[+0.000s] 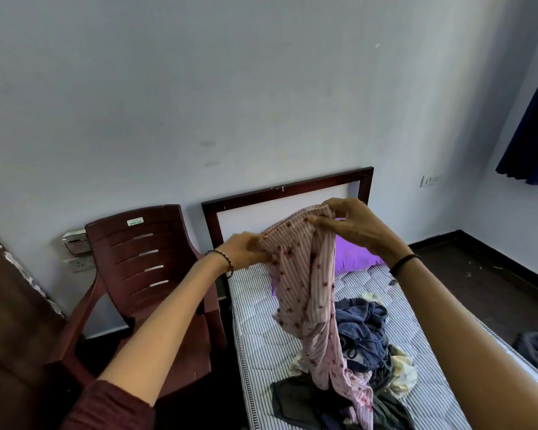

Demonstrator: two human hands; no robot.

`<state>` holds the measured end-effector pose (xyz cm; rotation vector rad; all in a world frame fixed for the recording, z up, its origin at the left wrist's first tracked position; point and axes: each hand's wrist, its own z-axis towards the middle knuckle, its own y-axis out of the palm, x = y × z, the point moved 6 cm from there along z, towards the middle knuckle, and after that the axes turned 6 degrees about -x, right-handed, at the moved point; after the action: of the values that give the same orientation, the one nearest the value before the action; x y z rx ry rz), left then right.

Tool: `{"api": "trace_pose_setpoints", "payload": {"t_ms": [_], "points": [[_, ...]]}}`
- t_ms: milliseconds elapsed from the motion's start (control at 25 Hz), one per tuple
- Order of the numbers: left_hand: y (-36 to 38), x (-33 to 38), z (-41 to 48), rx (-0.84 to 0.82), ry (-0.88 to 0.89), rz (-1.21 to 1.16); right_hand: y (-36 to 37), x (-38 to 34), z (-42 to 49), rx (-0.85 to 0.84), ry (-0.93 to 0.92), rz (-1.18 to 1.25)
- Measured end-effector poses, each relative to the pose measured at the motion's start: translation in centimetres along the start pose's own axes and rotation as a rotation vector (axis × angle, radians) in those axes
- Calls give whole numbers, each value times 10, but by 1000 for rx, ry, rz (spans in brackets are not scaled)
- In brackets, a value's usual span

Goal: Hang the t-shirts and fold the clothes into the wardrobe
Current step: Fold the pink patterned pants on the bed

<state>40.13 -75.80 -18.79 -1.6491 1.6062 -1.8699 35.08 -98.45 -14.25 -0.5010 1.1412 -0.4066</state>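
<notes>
Garment (305,274), pink striped, held up mid-frame above bed (255,324), probably to spread top edge straight before folding. Left hand (246,251) pinches one top corner, right hand (351,225) pinches the other, fingers curled on cloth. Tail trails into clothes pile (364,342), lower right. Count: two hands, one item held, one pile, one chair (143,274) at left.

We're in a bedroom, a plain home one: a single bed (255,336) with a bare striped mattress runs up to a dark wooden headboard (286,190) at twelve o'clock. A maroon plastic chair (143,274) stands beside it at nine o'clock, a navy curtain (534,135) hangs at two o'clock, and a heap of clothes (364,330) lies on the mattress at five o'clock.
</notes>
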Motion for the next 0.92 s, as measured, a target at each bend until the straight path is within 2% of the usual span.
{"api": "trace_pose_setpoints", "payload": {"t_ms": [80, 120, 280, 400, 440, 560, 600, 680, 840, 920], "points": [[-28, 16, -3, 80, 101, 46, -9, 4, -1, 38, 31, 114], [-44, 26, -4, 115, 144, -15, -14, 2, 1, 70, 36, 200], [-99, 70, -12, 265, 357, -445, -40, -35, 18, 245, -80, 346], [-116, 86, -10, 211, 462, -825, -61, -62, 32, 315, -151, 441], [-119, 88, -9, 169, 455, -821, -66, -67, 35, 319, -155, 447], [-129, 88, -12, 135, 300, -485, -75, -83, 40, 299, -206, 245], [-133, 84, -12, 152, 290, -544, -76, -83, 41, 297, -201, 217], [-138, 83, -12, 174, 336, -812, -77, -76, 43, 286, -112, 380], [-123, 72, -14, 191, 226, -788, -67, -58, 48, 27, 112, 380], [-119, 62, -12, 153, 241, -852, -63, -56, 48, 60, 110, 643]]}}
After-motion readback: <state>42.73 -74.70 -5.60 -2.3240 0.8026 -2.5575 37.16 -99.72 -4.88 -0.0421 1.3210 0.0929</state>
